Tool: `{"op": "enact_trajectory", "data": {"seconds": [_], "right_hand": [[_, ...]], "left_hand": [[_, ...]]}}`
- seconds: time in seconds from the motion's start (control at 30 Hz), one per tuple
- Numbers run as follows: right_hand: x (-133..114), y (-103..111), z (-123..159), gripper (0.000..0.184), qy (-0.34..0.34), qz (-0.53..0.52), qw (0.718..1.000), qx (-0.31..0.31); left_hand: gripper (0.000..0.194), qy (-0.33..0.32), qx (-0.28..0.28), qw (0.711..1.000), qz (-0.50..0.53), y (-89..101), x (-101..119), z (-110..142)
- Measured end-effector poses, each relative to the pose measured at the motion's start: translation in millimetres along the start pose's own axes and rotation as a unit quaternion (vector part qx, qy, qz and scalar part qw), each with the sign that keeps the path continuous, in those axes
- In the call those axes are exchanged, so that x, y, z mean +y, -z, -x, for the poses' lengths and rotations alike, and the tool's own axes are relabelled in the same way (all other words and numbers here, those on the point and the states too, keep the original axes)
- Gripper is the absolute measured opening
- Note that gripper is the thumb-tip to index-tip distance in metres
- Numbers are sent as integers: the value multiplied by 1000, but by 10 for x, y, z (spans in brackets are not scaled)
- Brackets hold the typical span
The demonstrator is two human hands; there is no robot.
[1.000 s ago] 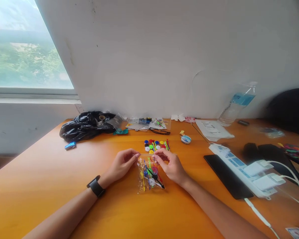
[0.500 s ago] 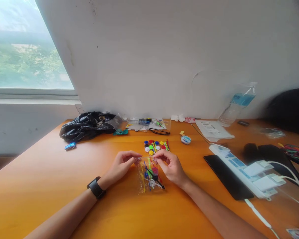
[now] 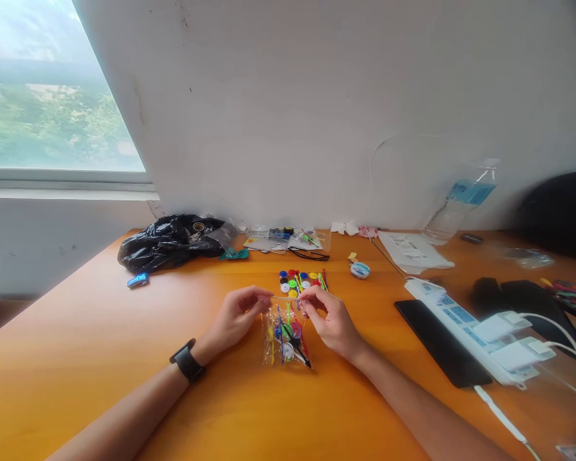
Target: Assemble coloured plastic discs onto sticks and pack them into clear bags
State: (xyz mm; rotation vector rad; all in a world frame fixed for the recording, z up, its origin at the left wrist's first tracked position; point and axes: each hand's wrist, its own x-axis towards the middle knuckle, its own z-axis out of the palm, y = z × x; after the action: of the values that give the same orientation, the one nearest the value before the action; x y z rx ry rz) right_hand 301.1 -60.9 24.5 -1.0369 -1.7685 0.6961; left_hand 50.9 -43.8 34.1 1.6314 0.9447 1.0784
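Note:
A clear plastic bag (image 3: 267,349) hangs between my hands, its top edge pinched at both corners. Inside it show several coloured plastic sticks and small round discs in white, blue, green, red, yellow and black. My left hand (image 3: 240,315), with a black watch (image 3: 187,361) on the wrist, closes thumb and fingers on the left corner. On the right corner, my right hand (image 3: 330,320) holds with thumb and forefinger. Just behind the bag, a group of coloured discs and sticks (image 3: 305,280) lies on the table, its near part hidden.
A black plastic bag (image 3: 168,246) and a small blue packet (image 3: 138,280) lie at the left. Flat clear packets (image 3: 288,239) sit by the wall. To the right are a round white container (image 3: 360,270), a black phone (image 3: 441,342), a power strip (image 3: 454,320) and a bottle (image 3: 461,205).
The bag's lower part has swung slightly left and up, and its contents have shifted. Both hands keep their pinch on the top edge. The view has moved slightly.

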Motion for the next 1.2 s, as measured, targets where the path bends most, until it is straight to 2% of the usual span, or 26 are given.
{"op": "enact_trajectory", "data": {"seconds": [0.17, 0.37, 0.47, 0.57, 0.63, 0.73, 0.87, 0.97, 1.2], "right_hand": [[43, -23, 3, 12, -8, -84, 996, -3], [-82, 21, 9, 12, 40, -29, 999, -5], [-148, 19, 4, 14, -36, -48, 997, -37], [-155, -7, -4, 25, -101, -71, 983, -137], [-143, -14, -8, 32, -116, -71, 975, -176], [-131, 14, -16, 35, -120, -61, 975, -174], [-126, 86, -31, 31, -137, -68, 972, -177], [-122, 126, -37, 32, -166, -90, 965, -182], [-68, 172, -69, 35, -183, -167, 948, -200]], "left_hand": [[28, 7, -3, 1000, 18, 47, 81, 9], [28, 8, -16, 1000, 9, 21, 176, 42], [29, -14, -53, 998, -7, -46, 157, 60], [26, -35, -69, 997, -3, -113, 101, 83], [27, -18, -63, 998, 13, -138, 67, 92], [41, 31, -66, 997, 28, -129, 41, 75], [36, 68, -87, 994, -3, -61, 35, 8], [37, 90, -80, 993, -11, -9, 48, -30], [42, 142, -87, 983, 79, 108, 93, -64]]}}
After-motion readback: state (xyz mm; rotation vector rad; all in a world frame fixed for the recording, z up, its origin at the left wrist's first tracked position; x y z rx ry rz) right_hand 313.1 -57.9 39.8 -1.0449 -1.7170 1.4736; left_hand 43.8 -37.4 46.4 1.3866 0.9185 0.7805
